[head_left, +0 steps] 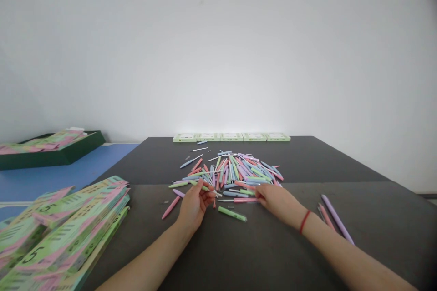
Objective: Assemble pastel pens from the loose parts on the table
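A heap of pastel pens and pen parts (232, 170) in pink, green, blue and purple lies on the dark grey table (239, 254). My left hand (195, 204) rests at the heap's near left edge, fingers curled round a green pen piece. My right hand (278, 201), with a red band at the wrist, lies palm down at the near right edge, fingertips on a pink pen (244, 200). A single green pen (232, 213) lies between my hands. Two assembled pens, purple (336, 218) and pink (326, 216), lie beside my right forearm.
A stack of flat green and pink printed cards (58, 232) sits at the near left. A row of light green boxes (231, 137) lines the table's far edge. A dark green tray (51, 152) holding more cards stands on a blue surface at the left. A white wall is behind.
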Demonstrator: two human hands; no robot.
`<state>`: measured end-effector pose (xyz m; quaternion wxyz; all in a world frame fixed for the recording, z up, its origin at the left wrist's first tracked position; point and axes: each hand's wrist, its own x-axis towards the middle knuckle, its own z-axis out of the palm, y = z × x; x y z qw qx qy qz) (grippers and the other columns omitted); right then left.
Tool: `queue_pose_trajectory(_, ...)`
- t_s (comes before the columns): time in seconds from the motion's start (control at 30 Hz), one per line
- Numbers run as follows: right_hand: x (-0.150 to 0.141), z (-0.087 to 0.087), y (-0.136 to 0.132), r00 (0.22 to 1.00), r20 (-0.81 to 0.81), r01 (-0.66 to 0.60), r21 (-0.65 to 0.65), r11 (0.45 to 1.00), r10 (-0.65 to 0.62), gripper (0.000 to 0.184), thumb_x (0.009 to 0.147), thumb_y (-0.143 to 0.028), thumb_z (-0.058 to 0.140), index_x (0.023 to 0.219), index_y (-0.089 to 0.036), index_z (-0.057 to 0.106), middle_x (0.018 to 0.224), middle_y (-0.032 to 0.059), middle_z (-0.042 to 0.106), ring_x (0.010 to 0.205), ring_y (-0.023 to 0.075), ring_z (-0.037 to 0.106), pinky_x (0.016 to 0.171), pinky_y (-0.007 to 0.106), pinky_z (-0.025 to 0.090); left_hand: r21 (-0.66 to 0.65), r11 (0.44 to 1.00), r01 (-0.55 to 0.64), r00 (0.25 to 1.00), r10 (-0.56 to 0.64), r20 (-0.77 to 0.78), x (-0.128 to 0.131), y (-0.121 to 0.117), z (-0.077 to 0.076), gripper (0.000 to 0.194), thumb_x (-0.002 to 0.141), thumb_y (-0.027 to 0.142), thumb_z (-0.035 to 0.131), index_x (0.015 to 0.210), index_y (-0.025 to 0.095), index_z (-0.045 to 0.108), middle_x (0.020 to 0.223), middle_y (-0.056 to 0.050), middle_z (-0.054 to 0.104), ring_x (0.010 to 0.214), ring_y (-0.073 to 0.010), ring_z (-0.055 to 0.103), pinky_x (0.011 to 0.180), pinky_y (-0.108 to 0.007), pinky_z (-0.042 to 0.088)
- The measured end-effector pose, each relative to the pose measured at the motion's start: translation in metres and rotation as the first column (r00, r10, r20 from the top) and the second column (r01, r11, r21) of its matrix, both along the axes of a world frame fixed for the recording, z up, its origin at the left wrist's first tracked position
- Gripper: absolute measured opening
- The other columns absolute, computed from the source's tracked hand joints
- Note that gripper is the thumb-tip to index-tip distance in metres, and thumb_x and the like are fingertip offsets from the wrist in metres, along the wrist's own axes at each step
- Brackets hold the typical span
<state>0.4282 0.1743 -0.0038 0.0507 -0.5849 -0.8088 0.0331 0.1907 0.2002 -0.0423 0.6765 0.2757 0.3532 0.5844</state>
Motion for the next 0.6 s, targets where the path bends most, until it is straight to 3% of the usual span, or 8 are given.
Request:
queue_pose_trajectory(0.1, 0.004, 0.0, -0.005, 1.0, -0.029, 0.01, 0.005, 1.0, -0.01, 0.017, 0.085, -0.014, 0.045, 0.08, -0.018, 0.061, 0.085, 0.0055, 0.066, 0.076, 0.0189, 0.061, 0.065, 0.026, 0.039, 0.009, 0.999, 0.038, 0.999, -0.038, 0.004, 0.004, -0.006, 0.001, 0.019, 0.086, 0.028, 0.054, 0.073, 0.013, 0.056, 0.065, -0.002, 0.062, 0.049, -0.0087, 0.057, 0.047, -0.018, 0.049)
queue_pose_trajectory(0.27, -0.022, -0.005, -0.018, 0.984, -0.146, -0.096, 0.021, 0.995, 0.098, 0.008, 0.084, -0.025, 0.054, 0.082, -0.018, 0.059, 0.094, 0.0059, 0.065, 0.086, 0.0207, 0.06, 0.072, 0.028, 0.04, -0.002, 0.998, 0.061, 0.998, -0.061, 0.005, 0.006, -0.01, 0.002, 0.019, 0.087, 0.028, 0.053, 0.074, 0.014, 0.055, 0.065, -0.002, 0.061, 0.048, -0.0083, 0.056, 0.047, -0.019, 0.049)
queue_pose_trajectory(0.37, -0.036, -0.01, -0.027, 0.979, -0.16, -0.134, -0.016, 0.991, 0.13, 0.019, 0.078, -0.035, 0.063, 0.087, -0.018, 0.058, 0.098, 0.0066, 0.063, 0.09, 0.0229, 0.059, 0.074, 0.029, 0.041, -0.018, 0.998, 0.056, 0.998, -0.055, 0.005, 0.005, -0.008, 0.0, 0.018, 0.088, 0.026, 0.051, 0.075, 0.014, 0.055, 0.065, -0.002, 0.061, 0.048, -0.0083, 0.056, 0.047, -0.019, 0.05)
queue_pose_trajectory(0.5, -0.042, -0.017, -0.033, 0.972, -0.185, -0.156, -0.034, 0.987, 0.148, 0.011, 0.076, -0.026, 0.062, 0.083, -0.019, 0.057, 0.098, 0.0055, 0.061, 0.091, 0.0208, 0.059, 0.072, 0.026, 0.04, -0.029, 0.999, 0.044, 0.999, -0.044, -0.002, 0.005, -0.007, 0.002, 0.019, 0.09, 0.023, 0.048, 0.076, 0.013, 0.055, 0.065, -0.002, 0.061, 0.047, -0.0081, 0.055, 0.046, -0.019, 0.05)
queue_pose_trajectory(0.6, -0.037, -0.02, -0.032, 0.943, -0.318, -0.118, -0.03, 0.992, 0.103, 0.002, 0.078, -0.019, 0.056, 0.077, -0.019, 0.054, 0.084, 0.0025, 0.062, 0.08, 0.0178, 0.059, 0.065, 0.024, 0.039, -0.041, 0.999, 0.018, 1.0, -0.018, -0.001, 0.004, -0.008, 0.01, 0.021, 0.091, 0.023, 0.046, 0.074, 0.013, 0.055, 0.063, -0.002, 0.06, 0.046, -0.0077, 0.055, 0.044, -0.019, 0.05)
